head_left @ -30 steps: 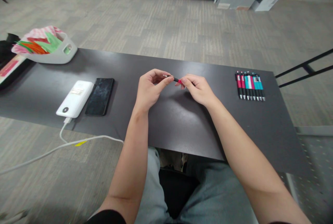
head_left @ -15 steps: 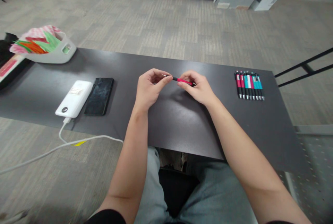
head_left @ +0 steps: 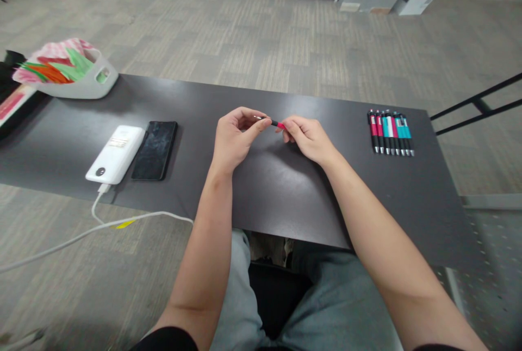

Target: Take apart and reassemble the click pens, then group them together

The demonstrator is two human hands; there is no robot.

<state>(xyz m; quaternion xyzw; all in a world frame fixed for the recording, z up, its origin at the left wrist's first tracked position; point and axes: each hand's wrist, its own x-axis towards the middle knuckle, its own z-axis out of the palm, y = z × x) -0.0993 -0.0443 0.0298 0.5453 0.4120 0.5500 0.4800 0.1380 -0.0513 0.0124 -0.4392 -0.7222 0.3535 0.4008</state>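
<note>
Above the middle of the black table (head_left: 285,199), both my hands meet on a red pen (head_left: 279,124). My left hand (head_left: 235,138) pinches the pen's dark tip end between thumb and fingers. My right hand (head_left: 309,138) is closed round the red barrel, which is mostly hidden under its fingers. Only a short red and black stretch shows between the two hands.
A row of several red and teal pens (head_left: 390,133) lies at the table's right. A white power bank (head_left: 115,154) with a white cable (head_left: 101,226) and a black phone (head_left: 154,149) lie at the left. A grey basket (head_left: 87,82) with coloured material stands far left.
My right hand has slid back toward the left along the pen, so its fingers again cover the red barrel that showed half a second ago. My left hand has stayed in place.
</note>
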